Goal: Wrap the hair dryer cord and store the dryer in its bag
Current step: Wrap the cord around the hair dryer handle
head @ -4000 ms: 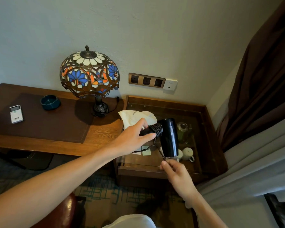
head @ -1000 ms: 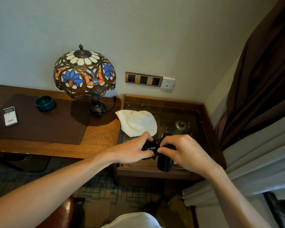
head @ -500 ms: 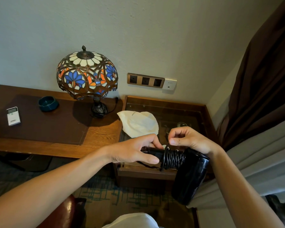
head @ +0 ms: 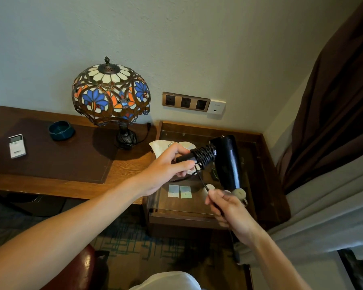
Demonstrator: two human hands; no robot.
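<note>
A black hair dryer (head: 226, 162) hangs in the air above the glass-topped side table (head: 260, 174). My left hand (head: 168, 168) grips the end of its handle. Black cord (head: 204, 156) is coiled in several turns around the handle. A short free length of cord runs down from the coil to my right hand (head: 226, 208), which pinches it below the dryer's barrel. The white cloth bag (head: 164, 146) lies on the glass behind my left hand, partly hidden by it.
A stained-glass lamp (head: 111, 97) stands on the wooden desk (head: 50, 181) to the left, with a teal ashtray (head: 61, 127) and a white remote (head: 17, 145). Wall sockets (head: 186, 101) sit above the side table. Cups and sachets lie under the glass. Curtains (head: 333, 122) hang on the right.
The dryer has swung up, its barrel now over the side table. My right hand has left the top of the coil and dropped below, pulling the loose cord end downward.
</note>
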